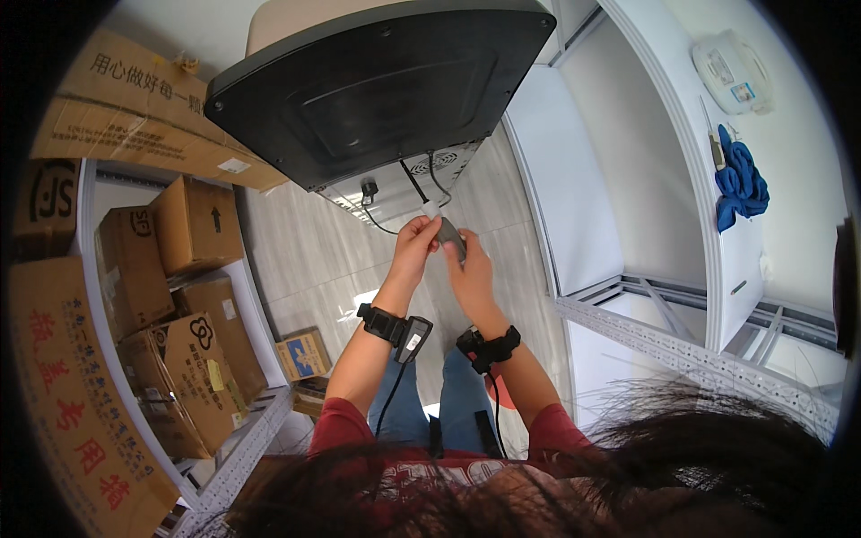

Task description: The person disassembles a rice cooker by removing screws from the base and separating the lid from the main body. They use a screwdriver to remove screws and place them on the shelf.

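Between the hands: a small grey plug block (451, 237) on a black cable (418, 186) sits just below the dark appliance base (377, 85), above the pale tiled floor (305, 260).
Left hand (414, 244): fingers together, pinching the upper end of the block where a pale tip meets the cable.
Right hand (471, 269): fingers wrapped and clamped on the lower part of the same block, touching the left hand.
Handling, plug block: looks light, hard and stiff, probably smooth plastic; best taken by its body, not by the lead.
Handling, cable: thin and limp, likely to kink or pull at its root under the appliance; a second loose lead with a plug (368, 188) hangs just beside it.
Wrists: a black strap with a small device (395, 327) on the left, a black band (489, 348) on the right, each with a wire trailing down.
Cartons, left shelf (85, 224): brown cardboard boxes (193, 224) stacked in the compartments, some with black printed marks and arrows, one with a small white sticker.
Large cartons: one on top (134, 108) with black lettering, one at lower left (72, 403) with red lettering.
Floor box: a small blue-and-tan packet (303, 354) near the shelf foot.
Right side: white cabinet (646, 179), a blue cloth (740, 184) hanging on it, and a white round-cornered device (731, 72) with a small coloured label above.
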Motion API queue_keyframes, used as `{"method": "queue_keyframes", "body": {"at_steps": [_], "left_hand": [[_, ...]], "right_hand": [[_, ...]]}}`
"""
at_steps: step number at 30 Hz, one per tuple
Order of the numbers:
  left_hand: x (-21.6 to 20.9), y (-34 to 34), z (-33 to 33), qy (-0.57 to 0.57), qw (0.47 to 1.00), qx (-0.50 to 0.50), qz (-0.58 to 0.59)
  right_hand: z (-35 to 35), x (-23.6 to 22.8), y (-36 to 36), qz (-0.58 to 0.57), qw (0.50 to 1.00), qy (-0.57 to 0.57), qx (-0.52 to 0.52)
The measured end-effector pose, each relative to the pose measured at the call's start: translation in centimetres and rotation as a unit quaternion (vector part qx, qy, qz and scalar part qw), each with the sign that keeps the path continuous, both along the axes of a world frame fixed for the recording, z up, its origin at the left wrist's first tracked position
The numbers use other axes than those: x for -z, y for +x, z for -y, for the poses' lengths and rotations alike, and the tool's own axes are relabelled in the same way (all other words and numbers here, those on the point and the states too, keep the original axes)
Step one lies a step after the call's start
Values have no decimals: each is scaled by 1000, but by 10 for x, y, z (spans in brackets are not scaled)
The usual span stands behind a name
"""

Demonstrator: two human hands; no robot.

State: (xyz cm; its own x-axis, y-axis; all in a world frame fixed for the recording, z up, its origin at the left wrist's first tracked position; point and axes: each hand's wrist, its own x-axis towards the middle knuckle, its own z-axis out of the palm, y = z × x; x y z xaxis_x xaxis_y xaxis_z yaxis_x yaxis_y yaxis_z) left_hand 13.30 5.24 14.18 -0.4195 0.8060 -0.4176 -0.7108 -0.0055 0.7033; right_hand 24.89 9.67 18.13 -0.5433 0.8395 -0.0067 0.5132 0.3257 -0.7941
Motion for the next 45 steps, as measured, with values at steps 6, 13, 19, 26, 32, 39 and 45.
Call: {"method": "queue_keyframes", "body": {"at_steps": [6,13,19,26,32,39,45], "left_hand": [[-6,0,-4,-50,998,6,-38],[3,-7,4,-26,999,23,-32],[0,-3,1,16,1000,11,-9],[3,2,-2,-18,999,-8,-41],[-5,-3,-1,-8,995,41,-90],[4,1,0,-5,994,22,-105],[2,-1,-6,-2,996,14,-84]], "right_hand": [[2,-8,-6,28,999,-26,-11],[3,-12,-7,-36,997,51,-32],[-7,-18,-4,7,1000,-17,-16],[-1,-22,-8,-38,996,74,-15],[-12,-6,-1,-13,999,49,-10],[-13,-12,-2,-36,993,101,-42],[-19,0,1,8,999,37,-23]]}}
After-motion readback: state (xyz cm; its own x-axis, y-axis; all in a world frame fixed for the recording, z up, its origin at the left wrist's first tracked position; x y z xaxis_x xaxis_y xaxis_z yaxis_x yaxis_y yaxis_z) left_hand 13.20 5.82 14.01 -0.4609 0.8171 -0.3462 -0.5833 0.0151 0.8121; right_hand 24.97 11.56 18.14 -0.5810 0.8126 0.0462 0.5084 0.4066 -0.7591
